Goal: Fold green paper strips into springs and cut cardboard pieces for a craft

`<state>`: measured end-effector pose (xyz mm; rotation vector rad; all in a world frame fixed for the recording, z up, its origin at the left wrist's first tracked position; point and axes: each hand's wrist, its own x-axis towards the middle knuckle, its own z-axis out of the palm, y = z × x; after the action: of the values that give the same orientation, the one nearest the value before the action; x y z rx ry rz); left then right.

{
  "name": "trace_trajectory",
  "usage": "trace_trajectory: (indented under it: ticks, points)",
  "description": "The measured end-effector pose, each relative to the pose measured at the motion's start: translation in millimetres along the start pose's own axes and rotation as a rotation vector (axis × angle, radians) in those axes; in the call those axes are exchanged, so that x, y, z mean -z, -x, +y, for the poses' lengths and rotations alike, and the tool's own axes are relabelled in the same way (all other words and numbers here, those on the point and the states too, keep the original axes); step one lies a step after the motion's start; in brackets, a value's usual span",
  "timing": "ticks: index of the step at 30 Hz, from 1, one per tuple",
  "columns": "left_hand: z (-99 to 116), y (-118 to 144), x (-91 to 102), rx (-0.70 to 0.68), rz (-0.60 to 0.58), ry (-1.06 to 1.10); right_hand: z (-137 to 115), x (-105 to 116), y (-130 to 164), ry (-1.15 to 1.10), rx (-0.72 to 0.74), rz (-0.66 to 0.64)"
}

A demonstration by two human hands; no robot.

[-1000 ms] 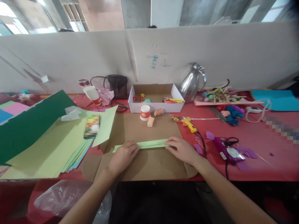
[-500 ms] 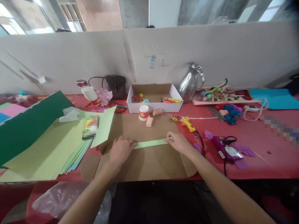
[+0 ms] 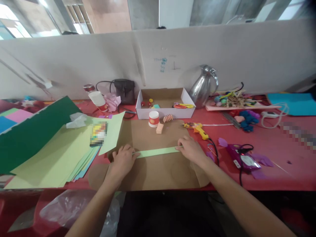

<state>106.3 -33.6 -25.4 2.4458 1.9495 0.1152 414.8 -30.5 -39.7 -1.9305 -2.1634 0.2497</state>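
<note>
**Narrow pale-green paper strip (image 3: 158, 151) across flat brown cardboard (image 3: 153, 176)**

The right hand (image 3: 191, 150) pinches the strip's right end, thumb and fingers together. The left hand (image 3: 124, 159) covers the left end; its grip cannot be told. Beyond stands a white-and-red paper cup (image 3: 154, 119).

Pretty sure I'm standing in some kind of craft workshop. Check the red table (image 3: 296, 161): in front of the white box (image 3: 163, 114) there's a cardboard sheet (image 3: 153, 177), off to its left a stack of coloured paper (image 3: 56, 158), a yellow glue gun (image 3: 202, 132) front right, a heap of sticks (image 3: 232, 98) further right. Behind it, a pale partition (image 3: 98, 59), then bare grey walls (image 3: 143, 14).
</note>
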Motion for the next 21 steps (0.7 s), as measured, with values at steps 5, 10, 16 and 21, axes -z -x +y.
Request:
trace_trajectory:
  ticks: [5,10,16,21]
  points:
    - [-10.0,2.2,2.1,0.009,0.042,0.025,2.9,-4.9,-2.4,-0.143,0.014,-0.046]
    - [-10.2,2.9,-0.6,0.03,0.06,0.017,6.0,-5.4,-1.7,-0.215,0.035,-0.07]
    - [-15.5,9.9,-10.9,-0.048,0.123,0.083,-0.5,13.9,16.7,-0.474,0.041,-0.031]
    - [-24.4,15.2,-15.2,-0.156,0.217,0.249,-1.3,23.3,32.0,-0.653,0.022,0.055]
